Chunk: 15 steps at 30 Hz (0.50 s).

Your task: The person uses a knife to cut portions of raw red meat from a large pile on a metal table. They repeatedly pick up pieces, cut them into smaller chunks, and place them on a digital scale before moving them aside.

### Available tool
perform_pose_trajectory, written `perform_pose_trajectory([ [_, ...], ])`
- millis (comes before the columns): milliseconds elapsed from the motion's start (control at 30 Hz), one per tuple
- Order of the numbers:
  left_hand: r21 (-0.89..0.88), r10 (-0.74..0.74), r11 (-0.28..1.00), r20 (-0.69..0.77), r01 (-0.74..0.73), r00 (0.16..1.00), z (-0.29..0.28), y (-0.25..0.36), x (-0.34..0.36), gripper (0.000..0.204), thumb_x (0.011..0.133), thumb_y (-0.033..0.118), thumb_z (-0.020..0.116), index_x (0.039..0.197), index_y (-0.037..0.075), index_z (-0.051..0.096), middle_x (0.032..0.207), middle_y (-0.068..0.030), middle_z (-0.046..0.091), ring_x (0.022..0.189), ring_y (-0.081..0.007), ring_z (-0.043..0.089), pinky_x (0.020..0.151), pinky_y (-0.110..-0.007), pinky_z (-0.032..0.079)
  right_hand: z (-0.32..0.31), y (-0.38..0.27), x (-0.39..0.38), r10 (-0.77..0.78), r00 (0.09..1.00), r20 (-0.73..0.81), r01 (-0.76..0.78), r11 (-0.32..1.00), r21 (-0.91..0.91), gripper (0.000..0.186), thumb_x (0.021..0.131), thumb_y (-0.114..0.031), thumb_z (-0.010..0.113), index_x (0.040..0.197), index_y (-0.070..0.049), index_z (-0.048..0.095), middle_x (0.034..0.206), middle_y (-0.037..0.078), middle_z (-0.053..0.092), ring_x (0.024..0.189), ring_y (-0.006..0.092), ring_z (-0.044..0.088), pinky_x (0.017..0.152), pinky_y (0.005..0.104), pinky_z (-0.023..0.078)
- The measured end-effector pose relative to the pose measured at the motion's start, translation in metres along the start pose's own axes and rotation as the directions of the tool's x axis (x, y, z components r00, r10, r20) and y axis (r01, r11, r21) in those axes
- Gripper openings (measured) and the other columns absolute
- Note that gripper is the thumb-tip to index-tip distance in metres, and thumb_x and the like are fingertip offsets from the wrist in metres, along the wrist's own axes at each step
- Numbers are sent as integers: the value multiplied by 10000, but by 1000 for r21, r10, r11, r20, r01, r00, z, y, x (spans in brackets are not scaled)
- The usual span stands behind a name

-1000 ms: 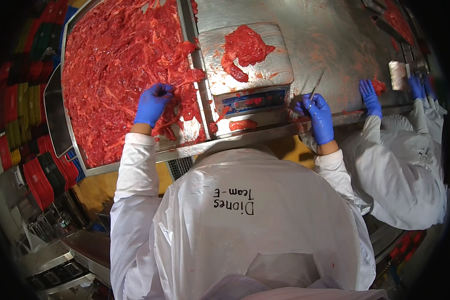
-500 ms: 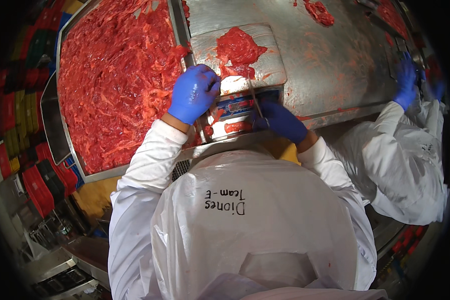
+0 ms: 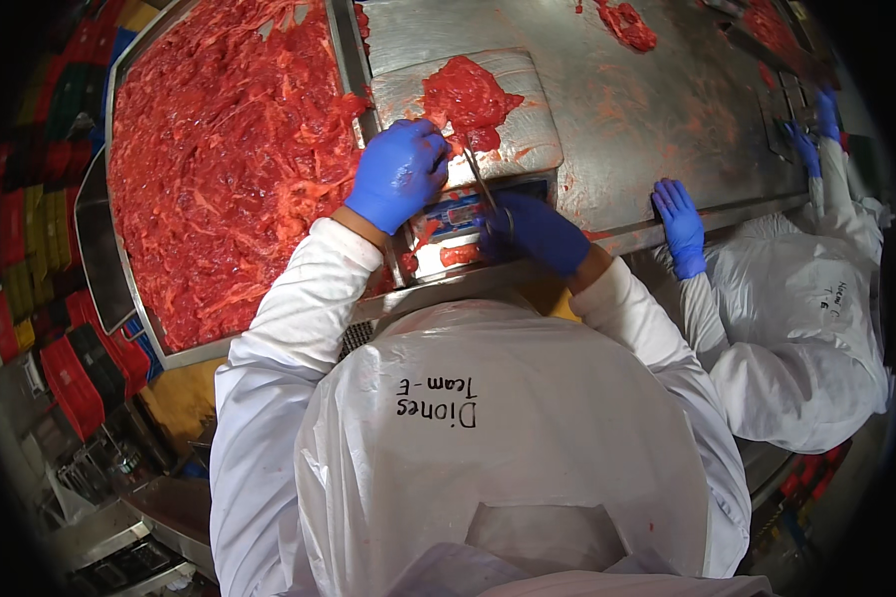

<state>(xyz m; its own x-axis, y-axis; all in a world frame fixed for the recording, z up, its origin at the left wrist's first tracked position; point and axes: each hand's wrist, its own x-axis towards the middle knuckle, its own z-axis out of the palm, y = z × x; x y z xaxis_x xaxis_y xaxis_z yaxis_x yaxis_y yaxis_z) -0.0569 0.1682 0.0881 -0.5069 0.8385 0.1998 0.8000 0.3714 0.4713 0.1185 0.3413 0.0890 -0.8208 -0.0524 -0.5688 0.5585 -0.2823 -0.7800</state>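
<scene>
The left hand [image 3: 398,174] bends beside one meat pile [image 3: 466,92] on one scale [image 3: 538,139], its fingers' grip impossible to tell; the right hand [image 3: 540,234] clamps one slim blade [image 3: 479,178].

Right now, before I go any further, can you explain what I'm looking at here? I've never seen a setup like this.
There's no machine arm here: these are a person's own hands in blue gloves. The view comes from a wide fisheye camera on their head, looking down, so edges look curved. On the left, a big metal tray holds red raw meat. Beside it, on a metal table, sits a scale with a lump of meat on its plate. The right hand holds a thin metal tool. The left hand is beside that lump; its grip is hard to tell. Another person's gloved hand is farther right.
</scene>
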Motion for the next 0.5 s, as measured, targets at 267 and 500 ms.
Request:
perform_pose_trajectory([
  [267,-48,-49,998,38,51,998,-22,0,-46,156,816,120,726,957,55,708,978,-116,674,929,-340,651,816,-443,542,-2,-18,15,87,996,31,-87,996,-24,314,961,-222,725,1159,12,659,937,46,704,805,136,672,789,289,572],
  [500,-161,-550,822,18,546,835,-17,-28,-133,258,845,88,727,1098,35,715,1122,-161,664,1039,-331,661,873,-397,550,22,-26,4,-566,690,452,635,173,-753,788,849,-391,811,1476,-46,478,1486,216,510,1422,390,453,1187,488,374],
])
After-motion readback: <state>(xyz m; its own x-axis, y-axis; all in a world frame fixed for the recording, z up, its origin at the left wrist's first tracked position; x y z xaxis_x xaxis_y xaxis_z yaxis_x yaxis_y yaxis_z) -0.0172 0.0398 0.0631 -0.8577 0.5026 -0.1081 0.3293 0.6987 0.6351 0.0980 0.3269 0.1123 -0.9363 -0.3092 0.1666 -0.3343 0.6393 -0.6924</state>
